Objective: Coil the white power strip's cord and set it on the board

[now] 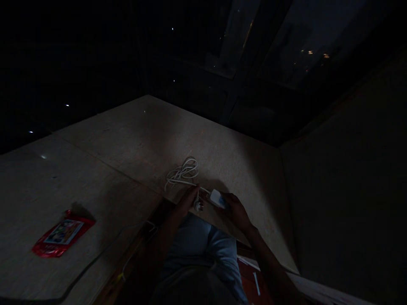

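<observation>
My right hand (234,208) is closed around a small white power strip (216,197), whose right part looks bluish. A white cord enters its left end. Close by on the left, my left hand (190,198) has its fingers pressed together on the cord, just above a plug (198,206) that hangs with its pins showing. Beyond the hands, the rest of the white cord (182,172) lies in loose loops on the table. Dim light hides the fine detail of the fingers.
A red packet (60,234) with a printed picture lies at the left on the pale table (143,140). A grey cable (104,250) runs along the near left edge. Dark window panes (241,63) stand behind, and a wall (343,190) rises at the right.
</observation>
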The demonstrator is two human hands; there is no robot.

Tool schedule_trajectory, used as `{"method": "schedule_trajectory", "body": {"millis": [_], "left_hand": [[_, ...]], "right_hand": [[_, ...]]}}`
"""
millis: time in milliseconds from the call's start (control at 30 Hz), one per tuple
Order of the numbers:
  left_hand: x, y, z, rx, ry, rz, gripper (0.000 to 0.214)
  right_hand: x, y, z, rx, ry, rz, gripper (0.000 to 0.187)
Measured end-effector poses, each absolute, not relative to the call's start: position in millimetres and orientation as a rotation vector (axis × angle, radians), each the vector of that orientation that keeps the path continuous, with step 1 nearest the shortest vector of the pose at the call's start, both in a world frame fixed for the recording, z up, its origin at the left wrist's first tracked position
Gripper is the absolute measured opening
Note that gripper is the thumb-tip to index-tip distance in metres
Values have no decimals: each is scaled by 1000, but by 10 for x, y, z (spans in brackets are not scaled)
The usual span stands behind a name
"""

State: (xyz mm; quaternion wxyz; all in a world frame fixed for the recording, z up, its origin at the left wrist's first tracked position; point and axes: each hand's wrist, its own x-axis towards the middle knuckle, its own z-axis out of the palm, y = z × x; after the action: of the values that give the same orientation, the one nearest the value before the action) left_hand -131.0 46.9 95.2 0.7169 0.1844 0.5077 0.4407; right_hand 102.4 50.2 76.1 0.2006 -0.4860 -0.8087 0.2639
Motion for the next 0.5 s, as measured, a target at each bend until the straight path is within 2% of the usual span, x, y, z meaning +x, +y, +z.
{"method": "schedule_trajectory", "body": {"millis": [133,267,433,500], "left_hand": [[-1417,469,905,236,1098,930,49],[-1501,447,786,276,1223,899,65],[-1497,457,707,360,1231,956,44],[-1476,468,702,406,1150,987,43]], "right_hand": [[1107,588,711,-1365,-2391,479,56],[1149,591,587,-1321,-2451,371,54],[1140,512,607,-1361,-2398,318,50],[1126,471,633,-1428,-2360,274,51]]}}
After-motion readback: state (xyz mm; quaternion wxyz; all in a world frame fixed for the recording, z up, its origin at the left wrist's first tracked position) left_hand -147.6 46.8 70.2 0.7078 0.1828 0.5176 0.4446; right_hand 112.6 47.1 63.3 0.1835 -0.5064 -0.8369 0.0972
